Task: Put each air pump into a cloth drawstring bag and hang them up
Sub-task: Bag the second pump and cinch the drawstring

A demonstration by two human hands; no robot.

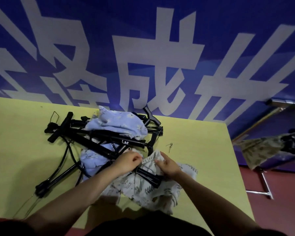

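Note:
A white cloth bag with a grey leaf print [143,191] lies on the yellow-green table [24,159] in front of me. A black air pump [148,175] pokes out of its mouth, handle end showing. My left hand [129,161] pinches the bag's gathered rim or cord at the left of the opening. My right hand [169,166] grips the rim at the right. Behind them lies a heap of several black air pumps [99,138] tangled with hoses, with one pale blue flowered bag [119,124] on top and another blue bag [90,160] under the pumps.
A small metal valve piece [170,145] lies loose on the table right of the heap. A blue banner with large white characters [160,57] covers the wall behind. At the right, off the table, a rack holds a filled leaf-print bag [262,149] hanging over red floor.

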